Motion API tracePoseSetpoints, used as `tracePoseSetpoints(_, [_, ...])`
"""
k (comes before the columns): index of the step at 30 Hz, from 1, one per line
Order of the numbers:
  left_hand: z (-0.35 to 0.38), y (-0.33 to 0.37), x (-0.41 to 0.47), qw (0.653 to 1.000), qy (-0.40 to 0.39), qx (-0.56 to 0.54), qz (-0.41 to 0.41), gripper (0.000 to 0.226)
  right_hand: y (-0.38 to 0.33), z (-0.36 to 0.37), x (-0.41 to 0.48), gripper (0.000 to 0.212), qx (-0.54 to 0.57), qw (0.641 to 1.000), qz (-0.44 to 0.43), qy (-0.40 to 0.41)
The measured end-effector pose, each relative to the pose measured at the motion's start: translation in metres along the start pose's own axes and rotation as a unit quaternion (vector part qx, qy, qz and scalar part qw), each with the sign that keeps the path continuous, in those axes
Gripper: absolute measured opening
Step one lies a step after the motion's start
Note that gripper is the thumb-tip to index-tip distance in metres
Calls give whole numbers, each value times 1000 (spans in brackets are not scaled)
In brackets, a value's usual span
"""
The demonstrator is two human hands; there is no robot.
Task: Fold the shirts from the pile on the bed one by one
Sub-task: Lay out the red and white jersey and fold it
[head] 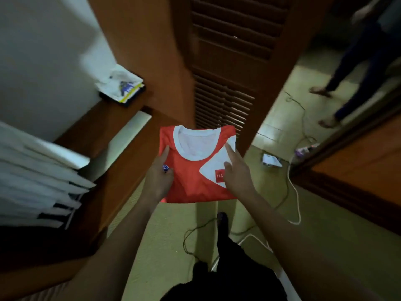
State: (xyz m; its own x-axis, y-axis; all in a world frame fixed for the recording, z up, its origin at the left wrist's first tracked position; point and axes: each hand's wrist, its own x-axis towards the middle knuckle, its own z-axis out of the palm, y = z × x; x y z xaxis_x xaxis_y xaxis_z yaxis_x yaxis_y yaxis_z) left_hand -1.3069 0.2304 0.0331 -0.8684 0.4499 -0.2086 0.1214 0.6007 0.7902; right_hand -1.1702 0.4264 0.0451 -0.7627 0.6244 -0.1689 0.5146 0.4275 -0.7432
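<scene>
A folded red shirt [193, 177] with a white collar and a white patch is held flat in the air above the floor, collar away from me. My left hand [159, 173] grips its left edge, thumb on top and fingers underneath. My right hand [235, 170] holds the right side, with thumb and a straight forefinger lying on the white patch. On a wooden shelf at the left sits a small stack of folded shirts [121, 85], white one on top.
White pillows or linens [39, 177] are stacked at the left on a wooden bed frame [121, 170]. A louvred wooden door [230, 68] stands ahead. Cables [293, 187] and a power strip [271, 162] lie on the floor. Another person's legs [351, 83] stand at the upper right.
</scene>
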Motion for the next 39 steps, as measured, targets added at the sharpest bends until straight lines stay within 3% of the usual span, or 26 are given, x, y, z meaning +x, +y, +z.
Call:
tracePoseSetpoints(10, [-49,-10,91,980,159,-4,-118,75,-72,53,181,64,-44,980,-130,-145])
tracePoseSetpoints(17, [-87,-24,164,965,202,-28,-164,74,-128,102,277,66,-24,960,-184,-210])
tracePoseSetpoints(31, [-178,-84,370,962,184,-72,-188,77,-218,229,469,65,-69,959,-210,-175])
tracePoseSetpoints(36, [-196,-97,443,955,190,-94,-209,75,-238,273,539,62,-58,952,-257,-155])
tracePoseSetpoints(39, [-203,-108,489,953,190,-75,-225,78,-251,307,594,65,-71,950,-245,-181])
